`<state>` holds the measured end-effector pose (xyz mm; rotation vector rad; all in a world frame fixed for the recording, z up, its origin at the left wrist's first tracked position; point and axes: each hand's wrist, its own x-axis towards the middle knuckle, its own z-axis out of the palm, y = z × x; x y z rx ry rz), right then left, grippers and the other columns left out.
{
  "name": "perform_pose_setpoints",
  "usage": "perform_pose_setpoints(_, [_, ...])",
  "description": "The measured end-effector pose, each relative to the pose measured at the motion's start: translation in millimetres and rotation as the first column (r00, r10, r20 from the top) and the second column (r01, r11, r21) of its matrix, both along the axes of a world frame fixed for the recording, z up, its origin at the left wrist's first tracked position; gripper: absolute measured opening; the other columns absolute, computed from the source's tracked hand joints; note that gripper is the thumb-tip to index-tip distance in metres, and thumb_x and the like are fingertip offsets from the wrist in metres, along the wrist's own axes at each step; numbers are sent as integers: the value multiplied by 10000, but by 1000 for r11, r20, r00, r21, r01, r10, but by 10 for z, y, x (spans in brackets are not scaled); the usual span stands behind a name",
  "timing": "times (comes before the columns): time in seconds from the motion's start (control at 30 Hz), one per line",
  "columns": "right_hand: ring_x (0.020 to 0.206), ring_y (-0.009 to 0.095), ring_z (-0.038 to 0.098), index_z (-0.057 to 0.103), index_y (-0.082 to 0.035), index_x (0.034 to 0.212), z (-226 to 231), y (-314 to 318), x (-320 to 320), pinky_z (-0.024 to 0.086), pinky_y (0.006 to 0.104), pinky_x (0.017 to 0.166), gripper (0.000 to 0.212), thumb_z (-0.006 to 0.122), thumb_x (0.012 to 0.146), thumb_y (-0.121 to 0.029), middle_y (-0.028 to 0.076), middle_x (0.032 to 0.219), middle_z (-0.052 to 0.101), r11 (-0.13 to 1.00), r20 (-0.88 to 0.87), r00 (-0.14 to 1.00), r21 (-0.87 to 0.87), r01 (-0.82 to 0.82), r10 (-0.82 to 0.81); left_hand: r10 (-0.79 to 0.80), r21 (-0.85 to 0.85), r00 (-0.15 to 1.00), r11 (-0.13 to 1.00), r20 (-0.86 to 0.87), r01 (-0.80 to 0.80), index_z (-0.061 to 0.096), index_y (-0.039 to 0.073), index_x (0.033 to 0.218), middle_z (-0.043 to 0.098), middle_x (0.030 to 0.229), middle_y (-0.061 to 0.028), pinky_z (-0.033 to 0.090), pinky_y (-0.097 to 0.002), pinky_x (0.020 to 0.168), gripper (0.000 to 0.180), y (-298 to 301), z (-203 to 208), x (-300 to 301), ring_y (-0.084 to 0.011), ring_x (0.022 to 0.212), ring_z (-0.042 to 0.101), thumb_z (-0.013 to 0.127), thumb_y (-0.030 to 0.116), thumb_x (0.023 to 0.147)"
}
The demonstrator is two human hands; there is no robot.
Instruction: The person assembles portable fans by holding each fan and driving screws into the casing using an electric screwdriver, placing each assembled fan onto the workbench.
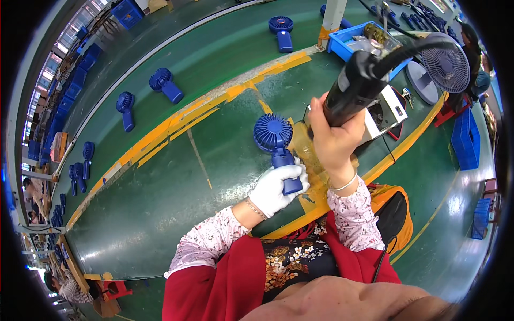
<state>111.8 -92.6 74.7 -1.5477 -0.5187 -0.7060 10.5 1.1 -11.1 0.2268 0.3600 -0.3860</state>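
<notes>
Black tool [350, 88], fan [274, 138] in left grip [277, 188]

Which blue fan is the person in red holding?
The fan in the white-gloved left hand; those on the green belt beyond have no hand on them.

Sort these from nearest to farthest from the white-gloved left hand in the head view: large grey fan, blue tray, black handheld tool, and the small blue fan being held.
1. Small blue fan: gripped in the left hand itself.
2. Black handheld tool: up and right, in the right hand.
3. Blue tray: upper right, beyond the tool.
4. Large grey fan: farther right, past the tray.
</notes>
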Motion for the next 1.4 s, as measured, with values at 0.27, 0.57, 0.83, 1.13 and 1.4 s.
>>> perform_pose_setpoints(0.27, [709,132,580,318,33,1286,-244,149,-250,497,268,667,502,566,851,72,94,906,567,900,-53,913,196,-389,405,-57,495,989,869,137,-19,645,57,922,631,860,-71,512,-309,668,158,-58,-109,-81,-218,773,638,668,17,771])
perform_pose_setpoints(0.57, [718,134,579,322,12,1245,-439,246,-308,502,261,666,480,570,840,84,93,935,560,903,-101,900,117,-413,425,-65,411,982,911,177,-14,528,78,1110,600,996,-48,540,-322,741,242,-38,-182,-98,-175,918,617,566,80,871])
perform_pose_setpoints(0.83, [692,147,583,317,24,1274,-340,260,-245,502,280,650,517,560,823,92,99,900,563,774,-134,778,298,-559,613,-78,368,988,930,130,25,586,18,948,610,888,-80,530,-325,740,145,9,-18,-61,-189,855,630,581,-7,805])
perform_pose_setpoints(1.13, [701,141,584,339,34,1288,-174,85,-185,502,273,650,537,554,803,118,86,840,566,803,-48,847,350,-482,529,-175,718,979,695,103,49,504,42,1109,593,826,-105,510,-333,706,357,617,305,542,-202,765,605,629,113,782])
perform_pose_setpoints(1.4, [675,99,626,530,-4,1028,-266,192,-155,508,251,641,366,744,733,-35,35,797,661,874,-321,817,79,-480,478,156,280,973,-954,168,105,540,192,1245,350,1345,-228,370,-474,966,552,2221,224,1886,-394,1139,455,605,468,772])
